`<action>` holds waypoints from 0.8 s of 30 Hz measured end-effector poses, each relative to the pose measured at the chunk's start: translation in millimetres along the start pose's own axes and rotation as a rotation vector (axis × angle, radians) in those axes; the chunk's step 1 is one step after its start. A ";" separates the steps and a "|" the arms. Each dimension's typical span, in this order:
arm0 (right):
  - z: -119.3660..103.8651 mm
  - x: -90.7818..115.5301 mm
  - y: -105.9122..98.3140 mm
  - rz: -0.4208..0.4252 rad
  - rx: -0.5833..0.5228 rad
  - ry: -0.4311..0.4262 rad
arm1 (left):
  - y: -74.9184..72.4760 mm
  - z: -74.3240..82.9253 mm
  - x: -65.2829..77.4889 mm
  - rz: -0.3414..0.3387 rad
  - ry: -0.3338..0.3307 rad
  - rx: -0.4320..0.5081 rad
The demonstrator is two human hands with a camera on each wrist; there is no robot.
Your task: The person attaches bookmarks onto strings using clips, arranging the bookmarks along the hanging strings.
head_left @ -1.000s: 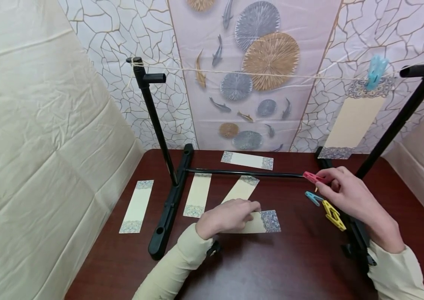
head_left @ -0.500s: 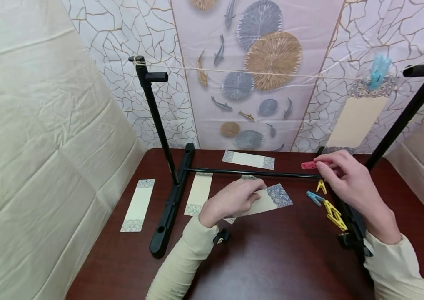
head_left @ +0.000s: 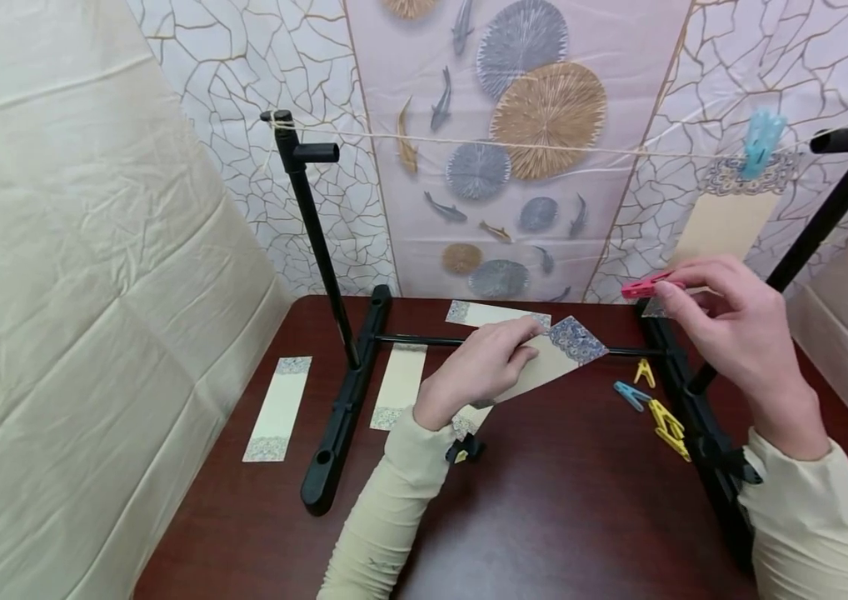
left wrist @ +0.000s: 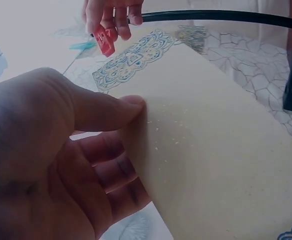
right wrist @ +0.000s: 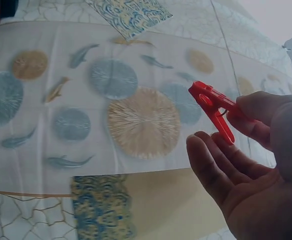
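with our left hand (head_left: 478, 364) we pinched the cream card (head_left: 547, 367) by its edge, probably to leave its patterned end free; it slanted out to that hand's right. our right hand (head_left: 735, 329), in front of the hanging card (head_left: 724, 223), gripped the red clip (head_left: 645, 287) by one handle, nose jutting left.

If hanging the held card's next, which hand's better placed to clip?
Right, probably. The right hand pinches the red clothespin and appears nearer the string in the head view; the left hand holds the patterned card, so it seems better suited to positioning that.
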State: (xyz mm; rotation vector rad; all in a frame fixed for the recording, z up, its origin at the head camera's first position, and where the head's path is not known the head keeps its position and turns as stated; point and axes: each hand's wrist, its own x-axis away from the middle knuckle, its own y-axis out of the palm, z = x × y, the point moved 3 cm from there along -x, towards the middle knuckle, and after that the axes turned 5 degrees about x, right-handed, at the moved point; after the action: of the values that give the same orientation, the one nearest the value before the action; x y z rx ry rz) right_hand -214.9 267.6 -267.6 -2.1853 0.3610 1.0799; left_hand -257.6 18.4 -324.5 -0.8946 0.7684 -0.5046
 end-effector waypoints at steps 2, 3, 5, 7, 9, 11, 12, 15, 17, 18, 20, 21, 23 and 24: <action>-1.6 -4.1 -1.9 0.022 -0.027 0.004 | -1.9 0.9 -3.6 0.029 -0.006 0.018; -2.4 -6.0 -3.0 0.034 -0.041 0.009 | -2.6 1.4 -5.6 0.041 -0.007 0.030; -4.8 -10.1 -5.1 0.059 -0.064 0.018 | -4.2 2.5 -9.6 0.070 -0.011 0.053; -7.7 -14.0 -7.0 0.069 -0.095 0.026 | -5.3 3.4 -13.9 0.096 -0.015 0.072; -11.1 -18.0 -8.4 0.077 -0.129 0.028 | -6.3 4.8 -18.7 0.125 -0.013 0.086; -14.9 -23.0 -9.3 0.079 -0.153 0.014 | -7.5 6.5 -23.5 0.153 -0.014 0.103; -17.0 -25.8 -10.0 0.076 -0.157 0.001 | -8.1 7.3 -26.0 0.168 -0.015 0.111; -22.2 -34.2 -12.0 0.075 -0.139 -0.039 | -10.6 10.5 -33.6 0.215 -0.016 0.141; -25.0 -39.7 -13.7 0.072 -0.100 -0.063 | -12.7 13.4 -38.1 0.235 -0.026 0.168; -26.3 -41.8 -14.5 0.073 -0.081 -0.066 | -14.0 15.1 -40.1 0.244 -0.027 0.179; -29.1 -46.1 -16.0 0.082 -0.053 -0.070 | -16.7 18.8 -43.7 0.261 -0.033 0.202; -30.9 -48.0 -16.7 0.083 -0.032 -0.074 | -17.9 20.5 -45.5 0.267 -0.037 0.211; -35.1 -52.0 -18.1 0.095 -0.018 -0.082 | -20.4 24.4 -49.2 0.287 -0.034 0.223; -37.4 -53.9 -18.6 0.103 -0.024 -0.087 | -21.6 26.1 -50.9 0.299 -0.033 0.232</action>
State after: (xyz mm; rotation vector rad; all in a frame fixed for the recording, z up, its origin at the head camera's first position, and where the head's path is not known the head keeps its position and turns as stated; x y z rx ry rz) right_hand -216.5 254.0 -200.9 -2.1524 0.4277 1.2372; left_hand -271.4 54.2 -276.8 -0.5596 0.7799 -0.3058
